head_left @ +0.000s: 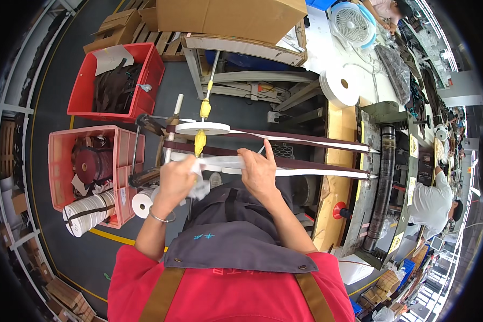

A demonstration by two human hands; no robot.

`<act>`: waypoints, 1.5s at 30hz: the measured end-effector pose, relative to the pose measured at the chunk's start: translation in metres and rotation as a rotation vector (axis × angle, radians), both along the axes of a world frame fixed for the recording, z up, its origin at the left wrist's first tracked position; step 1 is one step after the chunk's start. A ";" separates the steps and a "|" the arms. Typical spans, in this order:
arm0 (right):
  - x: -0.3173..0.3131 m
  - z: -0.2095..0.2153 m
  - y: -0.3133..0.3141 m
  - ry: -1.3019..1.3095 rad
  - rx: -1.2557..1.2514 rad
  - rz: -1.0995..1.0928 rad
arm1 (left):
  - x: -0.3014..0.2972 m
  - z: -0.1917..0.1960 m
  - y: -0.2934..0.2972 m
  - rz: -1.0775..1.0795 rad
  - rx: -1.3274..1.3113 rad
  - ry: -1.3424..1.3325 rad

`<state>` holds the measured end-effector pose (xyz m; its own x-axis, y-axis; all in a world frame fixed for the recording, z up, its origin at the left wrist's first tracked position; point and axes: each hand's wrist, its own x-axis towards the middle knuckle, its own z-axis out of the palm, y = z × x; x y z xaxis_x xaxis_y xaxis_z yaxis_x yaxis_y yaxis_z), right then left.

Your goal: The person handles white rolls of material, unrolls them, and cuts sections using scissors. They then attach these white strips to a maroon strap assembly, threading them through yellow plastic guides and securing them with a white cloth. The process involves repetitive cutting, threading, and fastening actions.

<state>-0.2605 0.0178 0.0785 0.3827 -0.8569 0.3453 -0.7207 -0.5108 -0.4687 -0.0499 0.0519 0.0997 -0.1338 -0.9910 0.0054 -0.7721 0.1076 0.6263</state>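
Note:
My left hand (176,181) is closed around a white translucent strip (220,162), with a crumpled end of it hanging beside the fingers. My right hand (259,173) pinches the strip's other end, index finger pointing away from me. Just beyond them, a flat white tape roll (203,128) sits on a metal rod (215,70) with yellow wrappings (200,143). Two maroon straps (300,138), each paired with white tape (327,173), run rightward to a machine with a dark roller (380,188). The lower white tape passes behind my right hand.
Left stand red crates (154,80) holding dark straps and tape rolls, with a white roll (141,204) beside them. Far ahead are a cardboard box (225,21) on a bench and a blue-white fan (353,24). A large white roll (339,87) sits near the machine. Other people work at right.

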 end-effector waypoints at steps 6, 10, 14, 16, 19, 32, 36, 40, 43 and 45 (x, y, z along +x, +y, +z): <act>0.005 -0.018 0.002 0.046 0.010 -0.005 | -0.016 0.016 -0.008 0.415 -0.107 1.025; 0.007 -0.025 0.002 0.049 0.017 0.007 | -0.016 0.005 -0.011 0.096 0.025 1.694; 0.002 -0.021 -0.001 -0.010 0.013 -0.029 | -0.014 0.019 -0.008 0.035 0.399 1.348; -0.001 -0.014 -0.003 0.006 0.035 -0.032 | -0.022 0.015 -0.007 -0.074 0.102 0.450; -0.003 -0.006 -0.003 -0.014 0.015 -0.036 | -0.031 0.008 -0.004 -0.144 0.188 -0.244; 0.011 -0.028 -0.001 0.051 0.021 -0.010 | -0.033 0.024 -0.014 0.353 0.071 1.600; 0.011 -0.029 -0.003 0.006 0.001 -0.017 | -0.015 0.015 -0.016 -0.137 0.361 1.867; 0.001 -0.019 -0.010 0.003 0.003 -0.047 | -0.019 0.018 -0.015 -0.068 0.210 0.458; 0.000 -0.014 -0.010 -0.008 -0.009 -0.037 | -0.025 0.013 -0.012 -0.178 0.162 -0.123; 0.001 -0.014 -0.009 -0.018 -0.025 -0.045 | -0.025 0.004 -0.011 -0.255 0.096 -0.277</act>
